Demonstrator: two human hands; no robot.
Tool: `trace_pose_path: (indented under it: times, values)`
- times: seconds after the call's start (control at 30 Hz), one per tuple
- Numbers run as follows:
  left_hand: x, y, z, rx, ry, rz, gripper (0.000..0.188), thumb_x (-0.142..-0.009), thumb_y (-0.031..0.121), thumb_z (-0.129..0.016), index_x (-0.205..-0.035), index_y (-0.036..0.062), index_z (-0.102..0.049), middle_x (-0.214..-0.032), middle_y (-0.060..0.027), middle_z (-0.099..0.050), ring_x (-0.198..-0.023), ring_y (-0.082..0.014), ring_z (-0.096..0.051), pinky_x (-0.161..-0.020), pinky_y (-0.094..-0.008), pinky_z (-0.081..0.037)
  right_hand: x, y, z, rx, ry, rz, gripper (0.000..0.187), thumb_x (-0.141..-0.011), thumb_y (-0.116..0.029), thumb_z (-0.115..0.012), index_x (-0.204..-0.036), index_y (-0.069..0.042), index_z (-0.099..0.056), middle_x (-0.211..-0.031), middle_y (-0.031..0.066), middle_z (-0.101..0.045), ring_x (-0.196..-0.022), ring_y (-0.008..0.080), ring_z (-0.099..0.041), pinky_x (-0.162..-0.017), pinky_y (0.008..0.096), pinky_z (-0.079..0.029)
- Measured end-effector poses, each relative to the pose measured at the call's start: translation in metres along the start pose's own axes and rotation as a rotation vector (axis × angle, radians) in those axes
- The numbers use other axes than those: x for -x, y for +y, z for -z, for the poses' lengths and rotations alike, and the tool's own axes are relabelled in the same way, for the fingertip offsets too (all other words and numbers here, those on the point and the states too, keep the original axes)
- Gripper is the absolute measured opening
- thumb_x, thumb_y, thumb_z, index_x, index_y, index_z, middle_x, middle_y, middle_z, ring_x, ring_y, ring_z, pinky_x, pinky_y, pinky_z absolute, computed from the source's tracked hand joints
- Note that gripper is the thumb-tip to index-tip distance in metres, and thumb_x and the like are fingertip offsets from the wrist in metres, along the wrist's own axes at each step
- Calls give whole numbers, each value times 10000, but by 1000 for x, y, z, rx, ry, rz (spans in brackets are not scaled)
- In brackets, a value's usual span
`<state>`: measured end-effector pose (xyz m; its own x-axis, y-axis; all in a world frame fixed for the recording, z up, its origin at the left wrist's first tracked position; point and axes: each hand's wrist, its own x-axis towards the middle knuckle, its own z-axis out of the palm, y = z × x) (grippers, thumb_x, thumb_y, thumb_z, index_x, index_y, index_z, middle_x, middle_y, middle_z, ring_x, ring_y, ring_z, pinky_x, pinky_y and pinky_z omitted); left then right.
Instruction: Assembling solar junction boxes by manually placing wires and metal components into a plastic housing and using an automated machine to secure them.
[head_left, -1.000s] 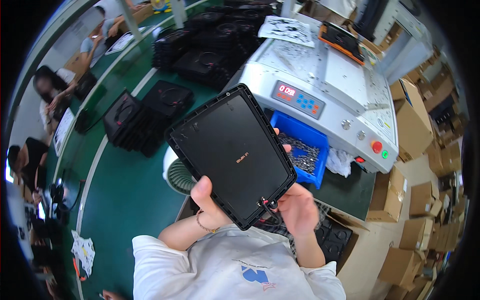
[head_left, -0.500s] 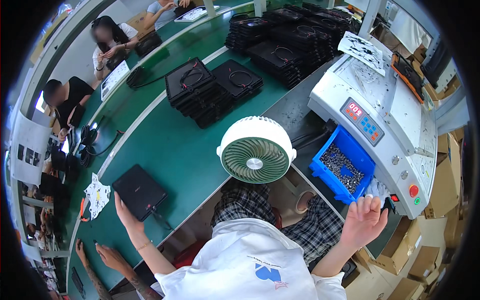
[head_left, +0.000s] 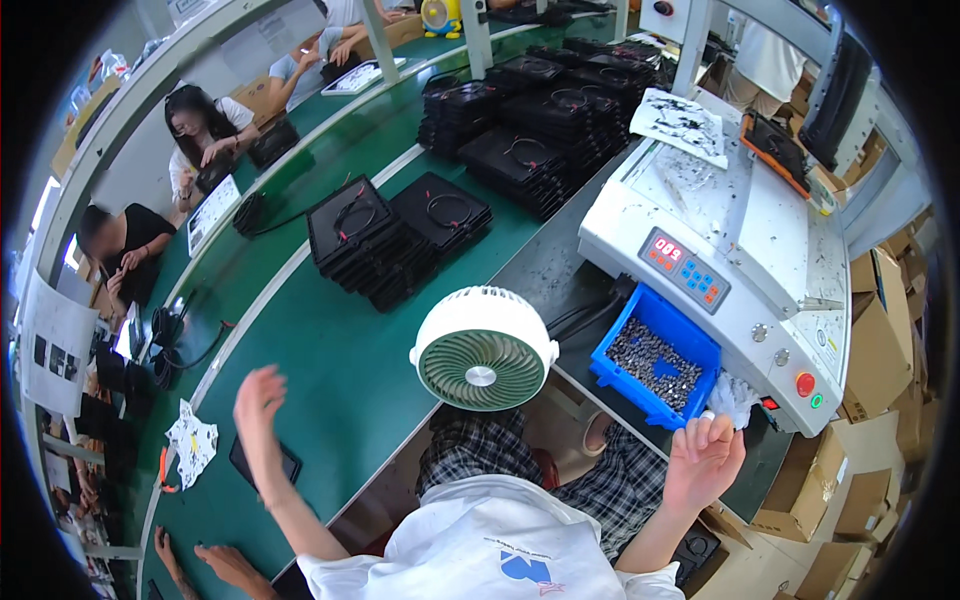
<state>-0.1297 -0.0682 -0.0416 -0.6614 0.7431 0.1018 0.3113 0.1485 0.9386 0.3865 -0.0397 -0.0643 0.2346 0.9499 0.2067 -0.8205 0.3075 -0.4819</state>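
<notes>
My left hand (head_left: 258,395) is raised over the green table (head_left: 330,370) with its fingers spread and nothing in it. Just below it a black flat panel (head_left: 250,467) lies on the table, partly hidden by my forearm. My right hand (head_left: 705,455) hangs open and empty beside the near corner of a blue bin (head_left: 655,355) filled with small dark screws.
A white and green desk fan (head_left: 484,348) stands in front of me. A white machine (head_left: 720,250) with buttons sits behind the bin. Stacks of black panels (head_left: 400,235) cover the table farther out. Cardboard boxes (head_left: 880,340) pile at right. Another person's hands (head_left: 215,565) rest at lower left.
A second ago both hands held a large black panel. My left hand laid it on the table at the left and has since lifted off it; my right hand dropped beside the blue bin.
</notes>
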Motion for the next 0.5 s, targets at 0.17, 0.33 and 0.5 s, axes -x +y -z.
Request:
trace_pose_path:
  times: [0.17, 0.33, 0.5]
  values:
    - [-57, 79, -190, 348, -904, -98, 313, -1008, 264, -490, -1111, -1, -621, -972, -78, -666, -911, -149, -638, -834, -284, -512, 9, -6, 0, 43, 81, 8, 321, -1002, -282, -421, -799, -40, -475, -712, 55, -459, -581, 112, -384, -558, 255, -333]
    - [-115, 116, -351, 101, -836, 11, 424, -981, 379, -491, -935, -10, -653, -799, -81, -689, -711, -146, -650, -676, -273, -512, 27, -25, 3, 147, 141, 93, 309, -1004, -264, -426, -786, -47, -452, -699, 30, -395, -576, 106, -342, -553, 255, -320]
    - [-145, 103, -427, -345, -576, -114, 551, -897, 465, -500, -667, -4, -675, -644, -112, -681, -659, -247, -680, -715, -355, -520, 45, -44, 10, 222, 274, 187, 302, -1004, -263, -432, -788, -52, -453, -702, 22, -392, -570, 98, -334, -535, 250, -310]
